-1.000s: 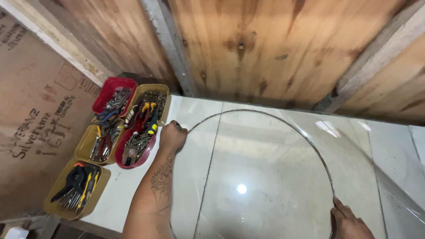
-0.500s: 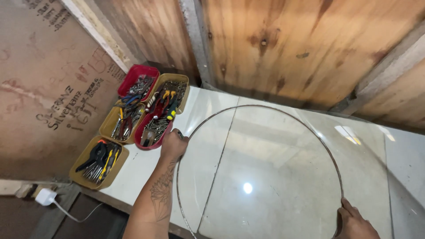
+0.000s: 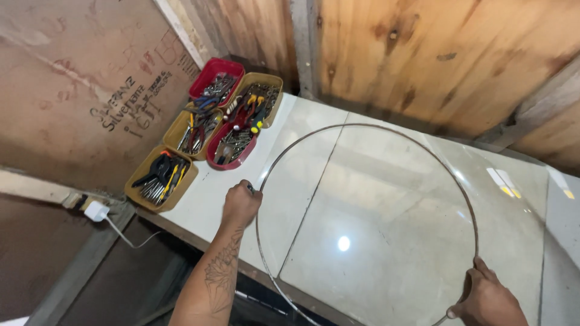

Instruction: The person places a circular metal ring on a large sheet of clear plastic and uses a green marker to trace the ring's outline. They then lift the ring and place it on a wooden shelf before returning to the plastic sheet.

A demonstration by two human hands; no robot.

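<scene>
Left hand (image 3: 240, 205) and right hand (image 3: 486, 300) fingers curl around the glass disc (image 3: 368, 217) rim.

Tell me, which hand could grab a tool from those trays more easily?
Probably the left hand. It grips the round glass pane at its left edge, close to the trays of tools. The right hand holds the pane's far right edge, far from them.

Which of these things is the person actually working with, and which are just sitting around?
In hand:
- thin metal hoop, gripped on its left edge by the left hand and at its lower right by the right hand
- glossy white table under the hoop

Lying about:
- red tool trays and yellow tool trays full of hand tools
- white plug by the wall
</scene>
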